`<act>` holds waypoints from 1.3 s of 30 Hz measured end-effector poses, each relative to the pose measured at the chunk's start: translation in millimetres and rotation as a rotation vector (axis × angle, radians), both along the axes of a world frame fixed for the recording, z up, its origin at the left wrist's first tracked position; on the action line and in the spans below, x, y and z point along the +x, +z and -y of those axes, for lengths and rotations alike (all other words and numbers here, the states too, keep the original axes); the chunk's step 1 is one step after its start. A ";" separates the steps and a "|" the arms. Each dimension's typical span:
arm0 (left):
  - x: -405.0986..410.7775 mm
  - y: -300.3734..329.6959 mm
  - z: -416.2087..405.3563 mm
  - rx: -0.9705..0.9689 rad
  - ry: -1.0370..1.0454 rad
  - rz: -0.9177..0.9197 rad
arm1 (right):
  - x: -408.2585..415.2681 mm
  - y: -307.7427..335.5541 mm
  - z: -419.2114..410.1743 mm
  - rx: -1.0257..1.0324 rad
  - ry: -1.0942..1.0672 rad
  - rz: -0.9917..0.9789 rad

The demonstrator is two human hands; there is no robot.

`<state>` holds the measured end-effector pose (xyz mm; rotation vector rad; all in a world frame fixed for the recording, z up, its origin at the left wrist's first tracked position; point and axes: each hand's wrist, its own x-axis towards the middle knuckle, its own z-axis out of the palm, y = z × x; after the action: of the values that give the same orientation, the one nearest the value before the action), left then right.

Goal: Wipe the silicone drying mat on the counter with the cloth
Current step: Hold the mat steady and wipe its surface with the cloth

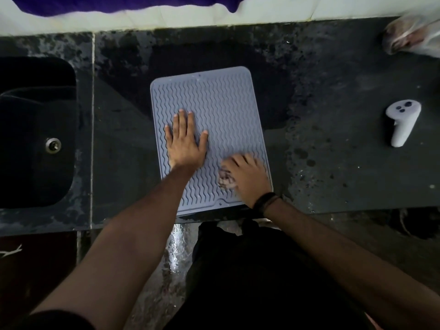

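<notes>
A grey-blue drying mat (214, 110) with wavy ridges lies flat on the dark, mottled counter (333, 163), its near edge reaching almost to the counter's front edge. The left hand (184, 141) rests palm down on the mat's left middle part, fingers straight and slightly spread, thumb out to the right. The right hand (247, 176) is over the mat's near right corner, its fingers curled over a crumpled, pale cloth (226, 179) that is pressed against the mat; only a small bunch of the cloth shows at the hand's left side, and the fingertips look a little blurred. A dark band (264, 201) circles the right wrist. To the left of the mat, well apart, a dark sink (35, 129) is set into the counter, with a metal drain (53, 145) at its bottom. On the right part of the counter, well apart from the mat, lies a white controller (401, 122) with dark buttons on its head. At the far right corner sits a blurred pale bundle (412, 34), too unclear to identify.
</notes>
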<state>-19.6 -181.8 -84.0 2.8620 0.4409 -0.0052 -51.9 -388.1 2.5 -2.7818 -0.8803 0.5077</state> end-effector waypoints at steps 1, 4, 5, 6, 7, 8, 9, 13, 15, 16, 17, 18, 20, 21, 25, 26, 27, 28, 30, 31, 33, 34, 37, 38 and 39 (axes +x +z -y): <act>-0.2 0.3 0.3 0.004 -0.004 -0.013 | 4.8 -1.0 -15.9 0.014 -0.013 -0.004; 1.6 2.3 -0.8 0.024 -0.001 -0.036 | 6.9 -7.0 -51.0 -0.009 0.000 -0.012; 2.0 2.8 -1.0 0.012 0.001 -0.037 | 1.9 -10.5 -50.7 -0.019 0.016 -0.001; 1.6 2.6 -0.9 -0.001 0.001 -0.039 | -5.3 -14.2 -44.3 -0.020 0.040 0.015; 1.1 2.3 -0.4 -0.007 0.003 -0.039 | -12.7 -16.6 -34.1 -0.019 0.069 0.031; 1.1 2.4 -0.2 -0.009 0.004 -0.039 | -20.2 -17.4 -22.9 -0.016 0.094 0.039; 1.7 3.0 0.0 -0.014 0.003 -0.037 | -27.6 -17.5 -11.7 -0.013 0.108 0.039; 1.1 3.8 0.0 -0.011 0.003 -0.037 | -46.7 -12.8 15.5 -0.050 0.159 -0.034; 1.3 4.9 0.3 -0.027 0.002 -0.053 | -44.7 -8.9 19.9 -0.055 0.140 -0.049; 0.5 5.0 0.5 -0.022 0.000 -0.060 | -40.7 -6.9 19.0 -0.060 0.111 -0.025; 0.4 5.7 0.4 -0.021 -0.004 -0.066 | -34.9 -4.5 16.4 -0.060 0.068 0.011; 0.8 6.7 0.2 -0.027 -0.009 -0.073 | -26.8 -2.7 12.8 -0.045 0.016 0.044; 0.4 8.4 0.1 -0.027 -0.017 -0.086 | -8.2 -0.8 6.5 -0.008 -0.084 0.053; -0.2 9.4 0.1 -0.022 -0.020 -0.094 | -0.4 -0.2 3.8 -0.019 -0.116 0.035; -1.7 15.2 0.2 -0.042 -0.034 -0.129 | 6.5 -3.3 3.0 -0.157 -0.102 -0.058; -1.1 17.3 -0.1 -0.057 -0.036 -0.146 | 4.6 -3.2 4.5 -0.151 -0.095 -0.101; -0.3 20.3 -1.4 -0.077 -0.036 -0.168 | 4.4 -1.8 5.0 -0.115 -0.106 -0.157; 0.6 24.0 -2.9 -0.102 -0.042 -0.187 | 6.6 0.5 4.1 -0.052 -0.137 -0.211; 0.8 33.9 -6.3 -0.169 -0.064 -0.200 | 16.8 7.9 -3.8 0.090 -0.220 -0.254; -1.1 39.5 -9.5 -0.198 -0.073 -0.190 | 23.5 13.1 -12.1 0.142 -0.255 -0.246; -4.8 51.6 -23.9 -0.221 -0.063 -0.152 | 42.1 25.3 -36.9 0.203 -0.280 -0.199; -6.7 57.0 -32.1 -0.231 -0.046 -0.144 | 52.3 31.2 -49.6 0.219 -0.274 -0.178; -8.3 73.9 -72.7 -0.278 0.026 -0.153 | 87.5 51.1 -99.3 0.248 -0.203 -0.095; -7.6 79.0 -87.6 -0.293 0.052 -0.161 | 99.3 56.7 -116.6 0.244 -0.189 -0.045; -7.3 83.2 -100.4 -0.299 0.072 -0.170 | 110.7 60.6 -132.6 0.237 -0.195 0.005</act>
<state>-26.9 -81.4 -0.8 2.5600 0.5272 -0.2789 58.8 -255.5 63.1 -2.6149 -0.6161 0.3408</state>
